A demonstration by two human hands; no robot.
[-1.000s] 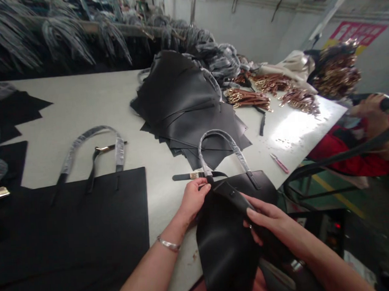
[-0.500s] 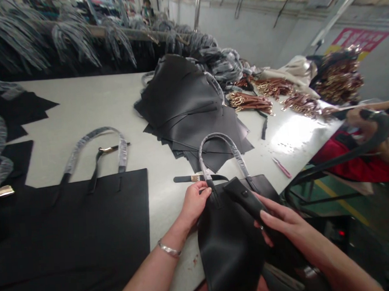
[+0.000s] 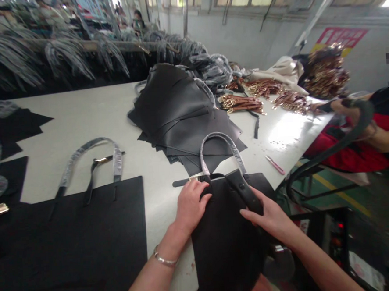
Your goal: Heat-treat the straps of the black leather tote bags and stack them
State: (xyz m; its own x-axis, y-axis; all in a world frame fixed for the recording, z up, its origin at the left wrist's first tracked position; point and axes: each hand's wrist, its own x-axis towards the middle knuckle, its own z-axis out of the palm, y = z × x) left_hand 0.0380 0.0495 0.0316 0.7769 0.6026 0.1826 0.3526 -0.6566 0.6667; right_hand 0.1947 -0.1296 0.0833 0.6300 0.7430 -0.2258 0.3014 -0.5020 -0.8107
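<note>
Black leather tote bag (image 3: 224, 244): laid flat on the white worktable (image 3: 81, 121), its top edge nearest the table's middle, its lower part hanging past the table edge.
Left hand (image 3: 190, 206): pressed on the bag's top edge beside the handle base, fingers curved; whether the edge is gripped cannot be told. A silver bangle (image 3: 163, 260) is worn on the wrist.
Right hand (image 3: 270, 216): held open, fingers extended and touching the black strap tab (image 3: 244, 191).
Near the hands: plastic-wrapped handles (image 3: 221, 147) are arched above the bag; a buckled black strap (image 3: 185, 182) is laid beside the left hand.
Rest of table: a second tote bag (image 3: 68, 241), stacked leather panels (image 3: 179, 115), brown straps with gold hardware (image 3: 241, 103), and pink snips (image 3: 274, 164) are placed there.
Co-worker: a hand (image 3: 343, 107) is seen at the right.
</note>
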